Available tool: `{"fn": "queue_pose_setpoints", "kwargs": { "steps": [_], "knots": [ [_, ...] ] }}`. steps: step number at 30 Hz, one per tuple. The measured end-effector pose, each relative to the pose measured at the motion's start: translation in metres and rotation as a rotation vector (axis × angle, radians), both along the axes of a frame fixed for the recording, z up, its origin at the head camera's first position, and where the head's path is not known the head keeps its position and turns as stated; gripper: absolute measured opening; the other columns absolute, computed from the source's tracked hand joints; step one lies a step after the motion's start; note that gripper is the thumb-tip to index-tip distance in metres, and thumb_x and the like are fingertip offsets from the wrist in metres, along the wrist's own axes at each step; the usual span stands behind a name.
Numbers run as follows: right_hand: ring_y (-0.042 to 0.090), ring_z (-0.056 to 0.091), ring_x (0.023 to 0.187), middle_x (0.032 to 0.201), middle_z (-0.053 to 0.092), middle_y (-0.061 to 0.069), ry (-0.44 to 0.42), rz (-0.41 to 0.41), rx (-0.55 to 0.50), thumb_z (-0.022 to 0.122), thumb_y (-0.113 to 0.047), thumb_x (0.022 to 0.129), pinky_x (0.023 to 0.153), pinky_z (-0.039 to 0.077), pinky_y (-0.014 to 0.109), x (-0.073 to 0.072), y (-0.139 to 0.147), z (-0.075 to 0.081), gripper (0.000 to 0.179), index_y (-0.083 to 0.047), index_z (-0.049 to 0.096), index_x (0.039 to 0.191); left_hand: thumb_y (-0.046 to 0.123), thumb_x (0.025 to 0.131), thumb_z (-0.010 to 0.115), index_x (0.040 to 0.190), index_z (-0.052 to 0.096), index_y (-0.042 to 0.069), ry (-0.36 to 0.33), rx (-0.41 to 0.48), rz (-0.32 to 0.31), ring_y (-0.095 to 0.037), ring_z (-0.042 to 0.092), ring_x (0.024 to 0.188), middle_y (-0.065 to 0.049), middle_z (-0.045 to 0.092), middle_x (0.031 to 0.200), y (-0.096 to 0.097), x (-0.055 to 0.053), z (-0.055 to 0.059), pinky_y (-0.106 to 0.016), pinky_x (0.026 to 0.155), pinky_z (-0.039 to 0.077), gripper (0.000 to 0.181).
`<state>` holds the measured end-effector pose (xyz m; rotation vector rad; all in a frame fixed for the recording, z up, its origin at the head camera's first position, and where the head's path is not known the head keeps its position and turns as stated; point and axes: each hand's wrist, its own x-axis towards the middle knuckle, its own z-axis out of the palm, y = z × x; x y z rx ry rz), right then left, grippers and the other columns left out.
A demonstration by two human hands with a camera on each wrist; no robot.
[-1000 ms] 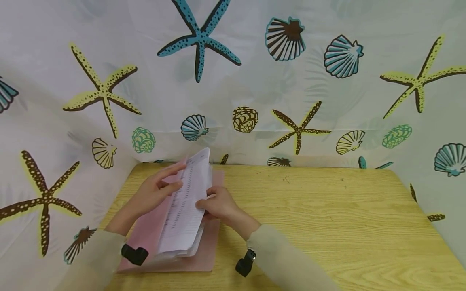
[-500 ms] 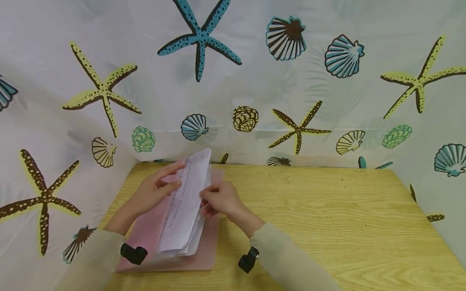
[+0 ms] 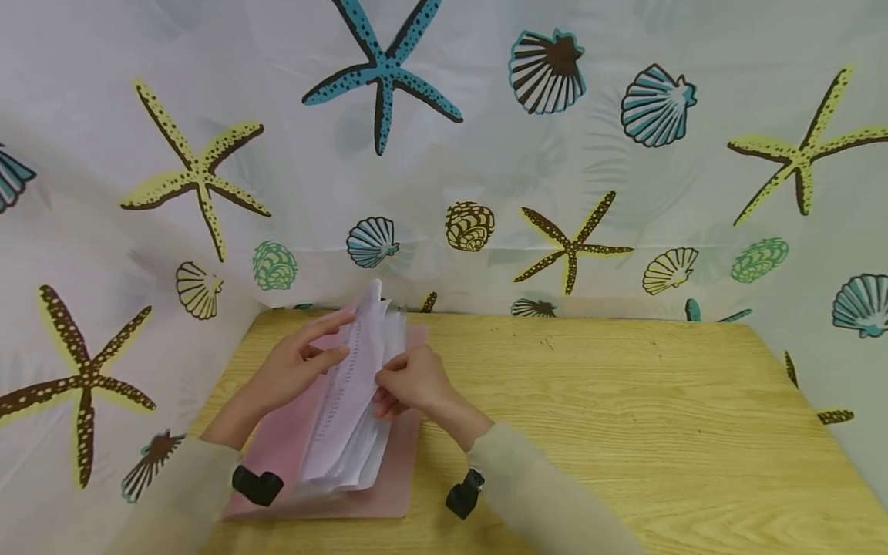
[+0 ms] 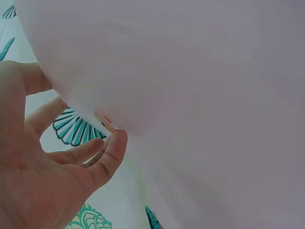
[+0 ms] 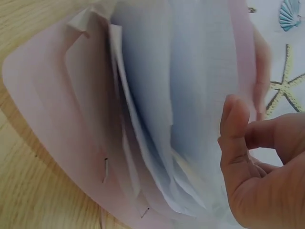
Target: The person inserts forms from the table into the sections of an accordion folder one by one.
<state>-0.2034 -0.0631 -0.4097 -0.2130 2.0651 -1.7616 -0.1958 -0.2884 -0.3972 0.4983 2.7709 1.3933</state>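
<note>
A pink folder (image 3: 388, 497) lies on the table at the left, its cover raised and printed or lined sheets (image 3: 340, 416) fanned inside. My left hand (image 3: 294, 366) holds the raised cover by its edge. In the left wrist view the pale pink cover (image 4: 200, 95) fills most of the picture, with fingertips at its rim. My right hand (image 3: 419, 381) pinches the right edge of an upper sheet between thumb and index finger. Loose sheet edges (image 5: 143, 152) hang apart in the right wrist view, beside a metal staple (image 5: 106, 170) near the folder's edge.
The wooden table (image 3: 590, 416) extends to the right of the folder. A white curtain (image 3: 444, 169) printed with starfish and shells stands around its back and sides. Black wrist cameras (image 3: 257, 486) sit on both sleeves.
The top sheet has swung left and bent toward the cover, baring more sheets beneath. My right hand shifted up from the sheet's lower edge and now pinches it. The left hand stays put.
</note>
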Motion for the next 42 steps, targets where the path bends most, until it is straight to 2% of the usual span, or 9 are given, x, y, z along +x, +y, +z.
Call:
{"fn": "queue_pose_setpoints", "kwargs": {
  "steps": [6, 11, 15, 22, 25, 31, 37, 40, 42],
  "knots": [
    [0.014, 0.067, 0.048, 0.066, 0.072, 0.012, -0.035, 0.026, -0.025, 0.067, -0.003, 0.097, 0.054, 0.06, 0.031, -0.004, 0.003, 0.006, 0.018, 0.012, 0.077, 0.094, 0.019, 0.106, 0.062, 0.161, 0.044, 0.014, 0.004, -0.008, 0.007, -0.039, 0.069, 0.108, -0.023, 0.047, 0.159, 0.0, 0.001, 0.002, -0.024, 0.084, 0.056, 0.058],
    [0.016, 0.069, 0.051, 0.069, 0.074, 0.015, -0.045, 0.007, -0.009, 0.068, -0.004, 0.099, 0.054, 0.061, 0.033, -0.004, -0.005, -0.001, 0.019, 0.013, 0.076, 0.099, 0.016, 0.105, 0.064, 0.16, 0.047, 0.013, 0.041, 0.016, -0.023, -0.039, 0.071, 0.107, -0.021, 0.048, 0.16, 0.002, 0.003, 0.002, -0.023, 0.085, 0.056, 0.057],
    [0.014, 0.069, 0.05, 0.07, 0.075, 0.015, -0.027, -0.009, 0.018, 0.067, -0.005, 0.1, 0.054, 0.061, 0.033, -0.004, -0.01, -0.005, 0.02, 0.013, 0.076, 0.101, 0.018, 0.106, 0.064, 0.16, 0.046, 0.019, 0.031, 0.014, -0.027, -0.041, 0.072, 0.105, -0.019, 0.047, 0.162, 0.003, 0.002, 0.0, -0.023, 0.086, 0.056, 0.058],
    [0.01, 0.062, 0.044, 0.066, 0.073, 0.012, 0.027, -0.014, 0.097, 0.066, -0.007, 0.1, 0.05, 0.059, 0.03, -0.002, -0.011, -0.008, 0.021, 0.009, 0.078, 0.094, 0.019, 0.106, 0.064, 0.16, 0.047, 0.018, 0.024, 0.008, -0.019, -0.041, 0.073, 0.101, -0.017, 0.046, 0.163, 0.004, 0.002, -0.003, -0.024, 0.085, 0.057, 0.057],
    [0.009, 0.063, 0.044, 0.068, 0.074, 0.01, 0.041, -0.023, 0.105, 0.067, -0.011, 0.1, 0.05, 0.059, 0.03, -0.002, -0.007, -0.01, 0.02, 0.006, 0.078, 0.094, 0.023, 0.105, 0.065, 0.159, 0.049, 0.019, 0.024, -0.02, -0.002, -0.038, 0.072, 0.101, -0.015, 0.046, 0.163, 0.006, 0.001, -0.006, -0.025, 0.083, 0.057, 0.056],
    [0.01, 0.063, 0.047, 0.074, 0.076, 0.012, 0.115, -0.061, 0.119, 0.067, -0.019, 0.102, 0.049, 0.056, 0.028, -0.011, 0.018, -0.012, 0.026, 0.004, 0.078, 0.107, 0.024, 0.103, 0.068, 0.152, 0.057, 0.013, 0.12, -0.11, -0.007, -0.026, 0.064, 0.106, -0.014, 0.056, 0.154, 0.018, -0.002, -0.015, -0.028, 0.081, 0.056, 0.051],
    [0.011, 0.066, 0.051, 0.08, 0.077, 0.014, 0.19, -0.096, 0.135, 0.062, -0.018, 0.104, 0.05, 0.055, 0.027, -0.023, 0.056, -0.01, 0.027, 0.003, 0.075, 0.115, 0.024, 0.101, 0.069, 0.15, 0.059, 0.015, 0.149, -0.203, 0.012, -0.018, 0.057, 0.082, -0.021, 0.064, 0.135, 0.035, -0.003, -0.023, -0.032, 0.073, 0.05, 0.051],
    [0.013, 0.068, 0.054, 0.084, 0.078, 0.015, 0.207, -0.118, 0.145, 0.061, -0.018, 0.104, 0.052, 0.057, 0.029, -0.028, 0.075, -0.01, 0.028, 0.002, 0.075, 0.119, 0.025, 0.099, 0.069, 0.15, 0.059, 0.013, 0.164, -0.268, 0.037, -0.02, 0.057, 0.08, -0.024, 0.064, 0.129, 0.046, -0.004, -0.029, -0.038, 0.074, 0.05, 0.054],
    [0.014, 0.07, 0.055, 0.087, 0.079, 0.017, 0.22, -0.132, 0.159, 0.061, -0.019, 0.105, 0.053, 0.058, 0.03, -0.031, 0.087, -0.012, 0.029, 0.001, 0.075, 0.12, 0.026, 0.097, 0.07, 0.152, 0.057, 0.011, 0.175, -0.324, 0.053, -0.026, 0.061, 0.088, -0.027, 0.065, 0.127, 0.054, -0.003, -0.032, -0.045, 0.08, 0.052, 0.058]
  ]
}}
